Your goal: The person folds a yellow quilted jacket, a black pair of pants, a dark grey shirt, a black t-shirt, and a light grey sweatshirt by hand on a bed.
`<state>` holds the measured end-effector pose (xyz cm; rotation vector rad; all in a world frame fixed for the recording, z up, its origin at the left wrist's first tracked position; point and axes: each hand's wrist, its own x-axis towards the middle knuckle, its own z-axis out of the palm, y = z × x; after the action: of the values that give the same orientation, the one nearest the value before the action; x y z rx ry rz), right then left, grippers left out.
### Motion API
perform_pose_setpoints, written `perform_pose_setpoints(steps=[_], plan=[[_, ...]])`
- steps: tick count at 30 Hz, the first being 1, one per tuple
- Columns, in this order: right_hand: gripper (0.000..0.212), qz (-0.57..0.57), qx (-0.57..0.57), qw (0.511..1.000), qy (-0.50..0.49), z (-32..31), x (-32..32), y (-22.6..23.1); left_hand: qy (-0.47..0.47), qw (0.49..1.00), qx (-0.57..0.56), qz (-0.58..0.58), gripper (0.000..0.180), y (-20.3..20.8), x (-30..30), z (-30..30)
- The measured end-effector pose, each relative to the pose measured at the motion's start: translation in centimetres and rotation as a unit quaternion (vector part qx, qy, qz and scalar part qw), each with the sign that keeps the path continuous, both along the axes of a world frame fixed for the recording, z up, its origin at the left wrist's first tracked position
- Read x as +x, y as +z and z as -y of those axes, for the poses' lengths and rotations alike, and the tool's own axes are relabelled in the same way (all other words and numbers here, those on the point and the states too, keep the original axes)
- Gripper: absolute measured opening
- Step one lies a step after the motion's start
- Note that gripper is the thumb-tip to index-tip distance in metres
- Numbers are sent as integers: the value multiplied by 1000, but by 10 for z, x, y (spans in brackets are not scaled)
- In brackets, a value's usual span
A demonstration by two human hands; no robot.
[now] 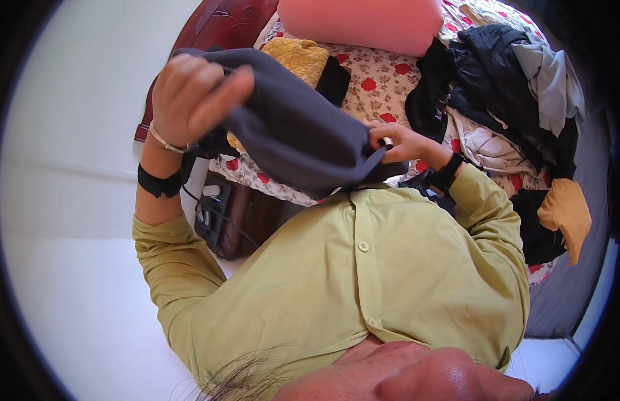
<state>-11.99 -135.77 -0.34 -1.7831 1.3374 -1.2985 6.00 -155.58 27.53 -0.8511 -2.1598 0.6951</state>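
Observation:
A dark grey garment (303, 127) is stretched in the air in front of my chest, held between both hands; its exact kind cannot be made out. My left hand (199, 100), slightly blurred and raised higher, is closed on its far left end. At the other end my right hand (403, 142) pinches the edge between thumb and fingers, and a small white patch shows beside the fingertips. The cloth sags in a deep fold between them. Below it, part of the bed is hidden.
The bed's floral sheet (377, 83) bears a pink pillow (363, 23), a yellow folded cloth (295, 59) and a pile of dark clothes (487, 73) with a grey garment (547, 80). A mustard cloth (565, 214) lies at right. Left stand a brown bedside cabinet (246, 217) and a white wall (69, 134).

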Motion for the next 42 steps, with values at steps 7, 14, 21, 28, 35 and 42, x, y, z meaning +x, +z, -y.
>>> perform_pose_setpoints(steps=[7,14,21,28,35,42], plan=[[21,-138,-46,939,-310,-62,-59,52,287,947,125,78,65,-34,-2,65],[40,-430,-98,780,-444,-94,-92,117,199,961,174,81,65,-43,-16,68],[41,-452,-64,827,-328,-121,-79,145,235,925,174,244,71,-72,-28,86],[17,-437,70,763,-471,-150,-105,126,282,913,188,227,30,-114,-60,106],[13,-453,30,693,-560,-178,-160,76,245,939,235,63,23,-121,-95,104],[19,-433,-7,656,-618,-227,-163,81,175,957,230,37,32,-97,-90,71]])
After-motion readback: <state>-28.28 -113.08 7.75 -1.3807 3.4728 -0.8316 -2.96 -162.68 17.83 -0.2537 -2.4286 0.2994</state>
